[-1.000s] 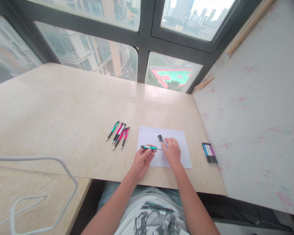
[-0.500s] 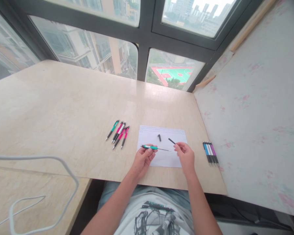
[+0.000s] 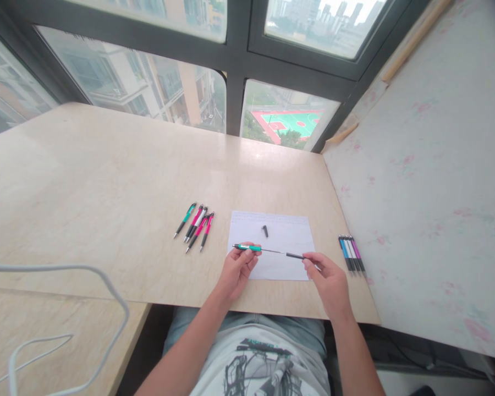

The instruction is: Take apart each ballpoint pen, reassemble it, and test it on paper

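My left hand [image 3: 239, 269] pinches the green upper barrel of a pen [image 3: 251, 248], with its thin dark refill [image 3: 273, 251] sticking out to the right. Closed on a slim black pen grip section [image 3: 295, 256] is my right hand [image 3: 324, 275]. The grip's open-looking left end is close to the refill's tip and almost in line with it; a small gap shows between them. Beneath both hands lies a white sheet of paper [image 3: 268, 272] with faint writing along its top. A small black piece, like a pen cap [image 3: 265, 231], rests on the sheet.
Several pens [image 3: 196, 226] in green, pink and white lie left of the paper. Another row of pens [image 3: 352, 254] lies by the papered wall [image 3: 429, 192] on the right. A white cable [image 3: 107, 280] loops at the lower left. Windows border the table's [image 3: 119, 181] far side.
My right hand has moved right and turned, bringing the black grip section from a slant into near alignment with the refill. My left hand keeps its hold; the whole view has shifted slightly.
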Demonstrator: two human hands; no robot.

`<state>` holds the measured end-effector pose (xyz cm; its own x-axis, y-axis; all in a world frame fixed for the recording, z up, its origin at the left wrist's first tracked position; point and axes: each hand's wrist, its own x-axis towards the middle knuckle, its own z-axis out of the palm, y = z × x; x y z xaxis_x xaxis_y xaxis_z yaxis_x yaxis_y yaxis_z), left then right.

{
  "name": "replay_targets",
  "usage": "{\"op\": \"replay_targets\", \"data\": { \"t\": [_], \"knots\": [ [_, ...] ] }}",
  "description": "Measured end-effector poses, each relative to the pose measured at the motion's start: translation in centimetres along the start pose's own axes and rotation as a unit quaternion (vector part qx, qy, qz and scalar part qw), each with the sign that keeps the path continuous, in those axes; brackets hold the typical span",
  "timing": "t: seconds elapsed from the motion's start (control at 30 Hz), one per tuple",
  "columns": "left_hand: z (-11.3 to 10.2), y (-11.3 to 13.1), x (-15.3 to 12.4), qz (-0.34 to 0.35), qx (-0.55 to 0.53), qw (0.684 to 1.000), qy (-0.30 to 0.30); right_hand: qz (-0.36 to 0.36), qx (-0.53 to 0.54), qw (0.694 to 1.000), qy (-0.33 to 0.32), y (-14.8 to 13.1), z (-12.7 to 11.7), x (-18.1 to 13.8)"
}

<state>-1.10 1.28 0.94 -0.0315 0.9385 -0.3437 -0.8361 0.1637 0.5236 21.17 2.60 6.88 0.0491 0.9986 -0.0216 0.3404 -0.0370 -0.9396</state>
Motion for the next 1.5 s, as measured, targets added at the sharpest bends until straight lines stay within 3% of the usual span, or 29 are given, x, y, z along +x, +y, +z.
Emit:
{"op": "replay_targets", "data": {
  "t": [0.43, 0.77, 1.37, 1.5],
  "knots": [
    [0.2, 0.0, -0.2, -0.029, 0.019, 0.999, -0.017, -0.077, -0.042, 0.994, -0.072, -0.5, 3.8, -0.2],
    [0.4, 0.0, -0.3, -0.032, 0.020, 0.999, -0.016, -0.113, -0.071, 0.989, -0.058, -1.2, 4.3, -0.3],
    [0.1, -0.3, -0.1, -0.040, 0.038, 0.998, -0.038, -0.062, -0.115, 0.990, -0.053, -1.5, 4.7, -0.2],
    [0.2, -0.2, -0.2, -0.037, 0.039, 0.998, -0.035, -0.064, -0.095, 0.990, -0.077, -1.5, 4.9, 0.0]
  ]
}}
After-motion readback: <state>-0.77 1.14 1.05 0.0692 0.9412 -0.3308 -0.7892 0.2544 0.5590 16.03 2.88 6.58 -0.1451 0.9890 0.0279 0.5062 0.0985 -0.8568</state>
